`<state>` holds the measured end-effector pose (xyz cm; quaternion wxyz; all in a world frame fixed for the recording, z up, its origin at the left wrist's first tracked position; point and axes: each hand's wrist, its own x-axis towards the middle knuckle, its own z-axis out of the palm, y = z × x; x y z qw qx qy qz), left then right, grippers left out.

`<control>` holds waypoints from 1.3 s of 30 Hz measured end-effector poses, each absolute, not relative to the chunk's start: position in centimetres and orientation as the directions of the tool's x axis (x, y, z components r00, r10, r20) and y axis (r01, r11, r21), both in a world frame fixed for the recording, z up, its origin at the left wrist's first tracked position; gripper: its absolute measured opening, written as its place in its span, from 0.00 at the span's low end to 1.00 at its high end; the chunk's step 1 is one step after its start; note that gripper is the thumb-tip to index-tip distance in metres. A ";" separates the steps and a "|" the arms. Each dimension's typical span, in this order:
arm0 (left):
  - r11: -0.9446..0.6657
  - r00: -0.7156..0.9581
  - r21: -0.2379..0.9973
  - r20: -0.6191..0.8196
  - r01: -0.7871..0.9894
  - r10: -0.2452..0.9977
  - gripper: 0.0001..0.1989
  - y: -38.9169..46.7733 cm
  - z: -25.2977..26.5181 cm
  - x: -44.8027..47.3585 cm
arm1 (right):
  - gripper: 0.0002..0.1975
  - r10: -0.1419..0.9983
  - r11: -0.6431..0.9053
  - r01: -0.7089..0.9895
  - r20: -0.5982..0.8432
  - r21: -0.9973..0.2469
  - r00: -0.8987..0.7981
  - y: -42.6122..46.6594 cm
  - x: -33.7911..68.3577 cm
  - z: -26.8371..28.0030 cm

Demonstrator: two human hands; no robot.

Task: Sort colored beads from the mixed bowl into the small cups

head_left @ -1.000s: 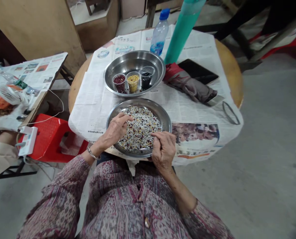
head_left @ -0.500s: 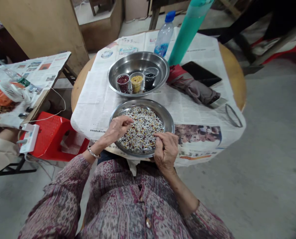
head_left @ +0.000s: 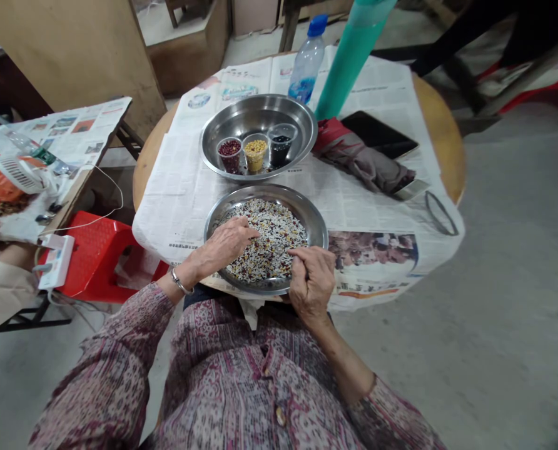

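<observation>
Light, single-grain pinches probably suit the mixed grains point(head_left: 272, 245) best; left hand point(head_left: 231, 241) and right hand point(head_left: 313, 280) curl close by, whether pinching any I cannot tell.

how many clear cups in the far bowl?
3, side by side in the far bowl: red-filled cup at left, yellow-filled cup in the middle, black-filled cup at right. Any nested underneath wouldn't show.

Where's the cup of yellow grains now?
In the head view, the yellow-grain cup stands in the far basin, beyond the near basin, with the cup of red grains on its left and the cup of black ones on its right.
</observation>
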<state>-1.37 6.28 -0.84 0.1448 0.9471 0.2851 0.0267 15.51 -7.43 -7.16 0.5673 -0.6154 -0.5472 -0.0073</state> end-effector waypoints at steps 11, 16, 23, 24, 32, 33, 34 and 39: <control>-0.808 0.850 0.298 -0.025 0.509 0.526 0.15 6.3 -0.6 -1.3 | 0.10 0.667 0.251 0.679 0.632 -0.689 0.395 -7.4 15.6 -7.2; -0.781 0.830 0.329 -0.014 0.531 0.558 0.14 5.7 -0.1 -1.2 | 0.10 0.661 0.264 0.677 0.640 -0.687 0.392 -7.4 15.5 -7.0; -0.780 0.825 0.338 0.017 0.527 0.564 0.11 5.4 -0.1 -1.4 | 0.10 0.671 0.243 0.681 0.626 -0.691 0.396 -7.5 15.5 -7.0; -0.779 0.823 0.336 0.020 0.529 0.568 0.11 5.4 -0.2 -1.4 | 0.10 0.673 0.236 0.682 0.623 -0.692 0.398 -7.5 15.5 -7.0; -0.774 0.809 0.297 0.010 0.559 0.588 0.10 5.5 -0.3 -1.5 | 0.10 0.657 0.252 0.699 0.648 -0.670 0.384 -7.4 15.5 -7.1; -0.776 0.810 0.294 0.009 0.558 0.586 0.10 5.5 -0.3 -1.5 | 0.10 0.659 0.252 0.698 0.647 -0.670 0.384 -7.4 15.5 -7.1; -0.779 0.813 0.289 0.008 0.556 0.583 0.10 5.4 -0.2 -1.4 | 0.10 0.660 0.251 0.697 0.646 -0.672 0.384 -7.4 15.5 -7.1; -0.765 0.789 0.215 -0.052 0.607 0.612 0.10 4.9 0.3 -0.8 | 0.10 0.660 0.250 0.693 0.643 -0.676 0.389 -7.4 15.5 -7.0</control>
